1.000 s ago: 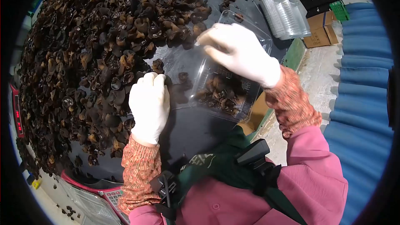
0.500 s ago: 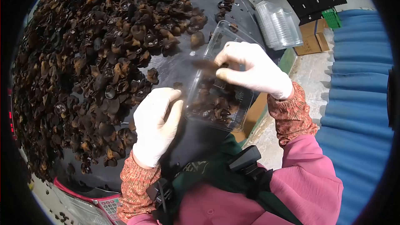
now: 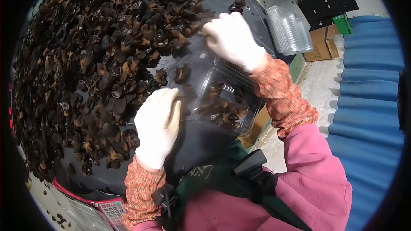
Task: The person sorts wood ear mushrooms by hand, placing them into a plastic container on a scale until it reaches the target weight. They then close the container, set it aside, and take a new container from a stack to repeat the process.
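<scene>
Away from over the clear tray [image 3: 203,89], the right hand [image 3: 233,38] has moved beyond its far rim to the edge of the heap [image 3: 98,60], fingers curled; the left hand [image 3: 156,128] is loosely bent beside the tray, and whether either grips anything I cannot tell. Sorting by hand seems underway, and moving across the tray calls for clearing its rim. Brown, glossy, crinkled pieces [image 3: 227,113] lie loosely inside, towards its near end.
</scene>
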`<state>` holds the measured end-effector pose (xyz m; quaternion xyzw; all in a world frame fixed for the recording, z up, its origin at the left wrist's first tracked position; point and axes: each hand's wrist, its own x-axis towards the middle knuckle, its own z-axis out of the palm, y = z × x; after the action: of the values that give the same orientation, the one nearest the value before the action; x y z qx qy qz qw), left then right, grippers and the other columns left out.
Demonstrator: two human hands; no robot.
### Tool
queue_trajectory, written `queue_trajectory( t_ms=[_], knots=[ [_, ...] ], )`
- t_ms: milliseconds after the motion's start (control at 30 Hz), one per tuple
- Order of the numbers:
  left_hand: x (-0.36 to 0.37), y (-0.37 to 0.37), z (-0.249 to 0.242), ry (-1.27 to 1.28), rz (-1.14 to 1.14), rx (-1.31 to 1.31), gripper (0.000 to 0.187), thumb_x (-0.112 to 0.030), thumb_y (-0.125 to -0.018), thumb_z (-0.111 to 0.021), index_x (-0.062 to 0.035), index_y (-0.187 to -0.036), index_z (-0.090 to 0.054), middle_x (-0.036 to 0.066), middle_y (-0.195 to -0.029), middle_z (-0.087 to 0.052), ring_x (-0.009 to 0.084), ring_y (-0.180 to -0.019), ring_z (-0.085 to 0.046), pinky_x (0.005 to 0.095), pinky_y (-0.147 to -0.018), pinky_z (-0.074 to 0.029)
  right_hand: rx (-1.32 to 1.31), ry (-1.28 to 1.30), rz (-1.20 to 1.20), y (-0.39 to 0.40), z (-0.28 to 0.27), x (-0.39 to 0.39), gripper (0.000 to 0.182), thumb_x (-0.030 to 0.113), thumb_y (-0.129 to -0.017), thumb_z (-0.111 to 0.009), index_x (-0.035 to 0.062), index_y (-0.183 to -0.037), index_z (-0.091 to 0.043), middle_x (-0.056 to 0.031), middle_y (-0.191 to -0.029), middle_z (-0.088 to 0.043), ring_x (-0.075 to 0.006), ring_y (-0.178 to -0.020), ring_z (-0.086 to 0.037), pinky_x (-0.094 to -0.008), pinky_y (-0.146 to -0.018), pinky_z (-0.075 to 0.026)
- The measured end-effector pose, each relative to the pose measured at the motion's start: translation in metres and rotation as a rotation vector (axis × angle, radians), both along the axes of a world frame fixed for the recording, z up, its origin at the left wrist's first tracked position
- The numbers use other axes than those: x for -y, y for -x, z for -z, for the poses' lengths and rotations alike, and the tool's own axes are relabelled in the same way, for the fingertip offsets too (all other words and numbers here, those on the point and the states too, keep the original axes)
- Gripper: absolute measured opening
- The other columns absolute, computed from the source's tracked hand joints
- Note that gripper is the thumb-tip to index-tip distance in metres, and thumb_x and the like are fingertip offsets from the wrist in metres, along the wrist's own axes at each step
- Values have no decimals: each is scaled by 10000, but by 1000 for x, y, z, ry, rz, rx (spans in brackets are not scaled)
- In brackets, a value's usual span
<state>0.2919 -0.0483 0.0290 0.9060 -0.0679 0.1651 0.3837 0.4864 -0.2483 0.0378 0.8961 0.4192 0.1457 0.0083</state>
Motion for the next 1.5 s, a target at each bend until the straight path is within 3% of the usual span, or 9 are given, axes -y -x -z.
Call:
queue_trajectory(
  t_ms=[267,333,500,667,867,1000,1100,1333,1500],
  knots=[
    [23,-43,19,-350,-39,-132,336,-158,-832,-756,-72,-1142,-658,88,-946,-632,277,-857,-644,380,-736,-520,-707,3,-213,59,-78,45,144,190,-827,-689,108,-945,-703,-39,-875,-700,-235,-902,-622,-357,-834,-441],
    [25,-48,29,-329,-18,-7,161,-155,-851,-706,-89,-984,-644,78,-842,-589,281,-778,-625,397,-673,-504,-741,-29,-194,68,-69,52,299,248,-831,-706,96,-1089,-708,-57,-922,-703,-235,-928,-617,-356,-853,-441],
    [31,-51,32,-327,-44,-40,88,-146,-862,-668,-97,-834,-600,83,-769,-579,281,-740,-632,405,-654,-511,-718,-117,-87,69,-69,43,359,210,-869,-712,95,-1207,-675,-24,-966,-713,-217,-941,-609,-362,-904,-425],
    [34,-42,-2,121,-94,101,92,-46,-820,-713,-87,-864,-644,76,-795,-630,265,-717,-661,359,-640,-526,-634,-233,-25,77,-71,40,326,193,-881,-703,84,-1188,-688,-37,-957,-721,-220,-918,-623,-351,-896,-432],
    [45,-4,-10,156,311,38,191,-98,-796,-778,-70,-969,-701,81,-887,-689,281,-806,-676,375,-721,-537,-611,-357,136,84,-70,58,296,120,-865,-709,57,-1154,-707,-63,-949,-733,-211,-885,-645,-336,-878,-445],
    [-4,10,-14,-62,-21,180,273,-74,-784,-796,-70,-1042,-705,89,-1016,-711,297,-963,-672,396,-851,-523,-601,-309,52,94,-65,50,284,148,-873,-700,65,-1144,-707,-67,-971,-733,-233,-905,-643,-347,-884,-446],
    [-52,18,-18,-490,-388,82,575,-177,-824,-799,-70,-1349,-589,159,-1448,-507,370,-1361,-436,472,-1143,-330,-600,-314,-80,91,-52,33,277,173,-877,-694,69,-1134,-701,-63,-986,-722,-260,-921,-635,-366,-877,-448],
    [-46,80,10,-325,-69,-84,487,29,-729,-753,-84,-1198,-683,132,-1323,-604,374,-1263,-546,463,-1068,-435,-487,-168,-331,88,-26,-31,283,216,-913,-672,101,-1171,-679,-30,-880,-649,-230,-892,-588,-364,-866,-433],
    [-40,132,22,-197,-235,-7,374,111,-747,-731,-45,-1088,-728,148,-1202,-686,330,-1119,-659,386,-957,-529,-467,-150,-393,90,-11,-52,257,229,-892,-679,115,-1122,-686,-58,-867,-647,-247,-882,-614,-374,-847,-454]
  ],
)
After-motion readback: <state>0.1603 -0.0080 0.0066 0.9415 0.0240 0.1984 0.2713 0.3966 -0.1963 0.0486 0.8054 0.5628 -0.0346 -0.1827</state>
